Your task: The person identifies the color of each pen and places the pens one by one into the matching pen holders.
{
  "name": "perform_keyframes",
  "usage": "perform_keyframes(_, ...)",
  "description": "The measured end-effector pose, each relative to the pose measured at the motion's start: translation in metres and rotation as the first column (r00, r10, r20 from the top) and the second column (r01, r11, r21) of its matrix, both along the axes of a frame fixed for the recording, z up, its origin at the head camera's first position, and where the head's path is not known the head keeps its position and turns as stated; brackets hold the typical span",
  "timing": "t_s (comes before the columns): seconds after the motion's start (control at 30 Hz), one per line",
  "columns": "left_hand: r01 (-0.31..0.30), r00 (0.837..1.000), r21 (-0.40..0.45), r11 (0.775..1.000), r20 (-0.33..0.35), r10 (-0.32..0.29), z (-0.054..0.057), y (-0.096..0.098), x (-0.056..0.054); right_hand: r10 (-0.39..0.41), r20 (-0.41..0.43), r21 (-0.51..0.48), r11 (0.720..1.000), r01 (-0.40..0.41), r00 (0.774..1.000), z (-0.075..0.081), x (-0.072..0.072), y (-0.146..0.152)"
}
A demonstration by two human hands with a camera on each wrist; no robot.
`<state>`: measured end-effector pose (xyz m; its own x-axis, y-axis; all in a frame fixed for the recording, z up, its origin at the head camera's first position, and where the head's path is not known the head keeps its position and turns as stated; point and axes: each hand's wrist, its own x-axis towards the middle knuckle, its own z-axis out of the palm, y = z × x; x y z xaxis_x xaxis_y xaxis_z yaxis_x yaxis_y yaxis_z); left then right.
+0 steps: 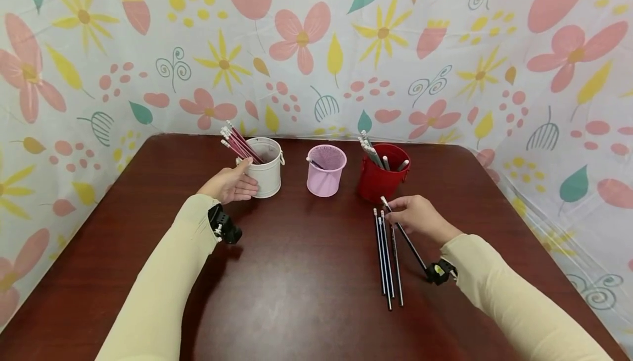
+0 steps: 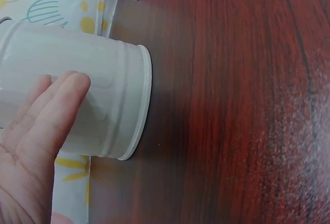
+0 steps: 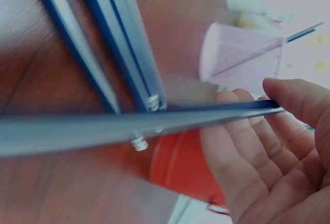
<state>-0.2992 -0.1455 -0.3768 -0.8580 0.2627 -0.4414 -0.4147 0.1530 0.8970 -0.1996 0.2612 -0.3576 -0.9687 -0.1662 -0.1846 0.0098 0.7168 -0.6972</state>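
Note:
My left hand [image 1: 229,182] touches the side of a white bucket [image 1: 268,181] with straight fingers, its thumb up near the rim. Several dark pink pencils [image 1: 243,145] lean in that bucket. Between the thumb and fingers of my right hand [image 1: 419,217], a dark pencil [image 1: 411,246] is pinched near its white eraser end and slants down toward me. Several dark blue and black pencils [image 1: 385,256] lie on the table just left of this hand. One dark pencil [image 1: 316,164] leans in a light purple mesh cup [image 1: 323,183].
A red bucket [image 1: 377,182] with several grey pencils [image 1: 371,151] stands right of the mesh cup, just beyond my right hand. All three containers line up near the back edge of the brown table [image 1: 296,295]. A flower-patterned cloth [image 1: 296,97] hangs behind.

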Motion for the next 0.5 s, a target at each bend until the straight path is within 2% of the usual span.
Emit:
perform_keyframes(0.13, 0.008, 1.0, -0.009, 1.0, 0.004, -0.008, 0.001, 0.0, -0.001, 0.005, -0.035, 0.005, 1.0, -0.005, 0.999, 0.015, 0.005, -0.005)
perform_keyframes(0.27, -0.005, 1.0, 0.0, 1.0, 0.003, 0.005, 0.002, 0.0, -0.001, 0.031, -0.151, 0.021, 0.999, -0.028, 0.988, 0.031, 0.01, -0.009)
perform_keyframes(0.5, -0.019, 1.0, -0.003, 1.0, 0.021, 0.019, 0.001, 0.0, -0.002, 0.022, -0.366, -0.095, 0.994, -0.061, 0.93, 0.057, 0.014, -0.015)
